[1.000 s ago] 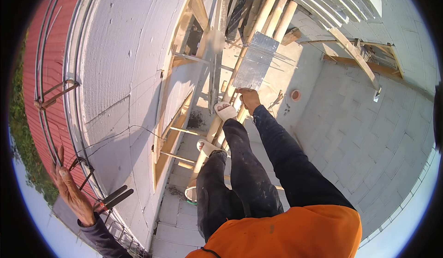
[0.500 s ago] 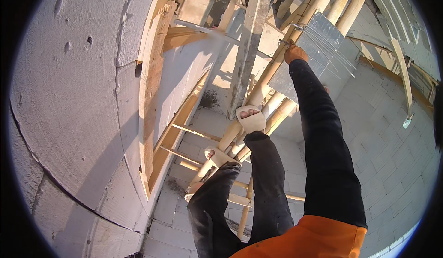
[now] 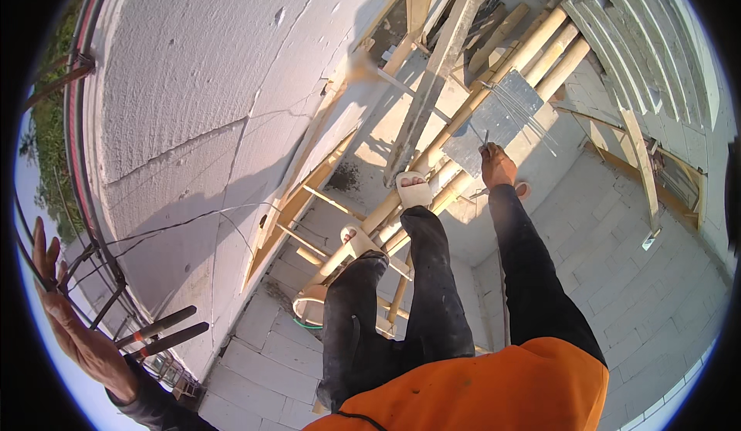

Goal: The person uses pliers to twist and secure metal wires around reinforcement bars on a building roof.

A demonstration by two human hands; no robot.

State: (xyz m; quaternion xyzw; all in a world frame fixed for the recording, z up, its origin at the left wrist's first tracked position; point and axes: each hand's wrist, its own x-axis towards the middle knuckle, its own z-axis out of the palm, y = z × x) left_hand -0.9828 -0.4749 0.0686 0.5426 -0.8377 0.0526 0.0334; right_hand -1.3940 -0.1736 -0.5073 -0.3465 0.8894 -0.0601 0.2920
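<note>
Pinching a slim dark piece [image 3: 486, 139], the right hand [image 3: 498, 166] lies between 2 and 3 o'clock, its fingers clamped together on the piece, whose exact kind is too small to tell. The piece points toward 12 o'clock and overlaps the lower right edge of a grey sheet [image 3: 475, 134], at 2 o'clock, that rests on 3 round yellowish poles [image 3: 532, 45]. Several thin metal rods [image 3: 529, 114] lie across the sheet's upper right part. Half a second earlier, this hand was beside the rods, at the sheet's upper left edge; it is now at the lower edge.

The left hand [image 3: 85, 338], out of view in that earlier frame, appears at 8 o'clock, raised with fingers apart beside dark steel bars [image 3: 116, 288]; whether the palm bears on them cannot be told. Just beside its wrist, also at 8 o'clock and likewise returned to view, 2 dark handles [image 3: 166, 338] with red marks project toward 2 o'clock.

The pale block wall [image 3: 201, 99], which filled the left side earlier, now occupies 10 o'clock. Near the centre, 2 pale sandals [image 3: 415, 193] remain on the poles. A weathered timber [image 3: 440, 76] slants at 1 o'clock.
</note>
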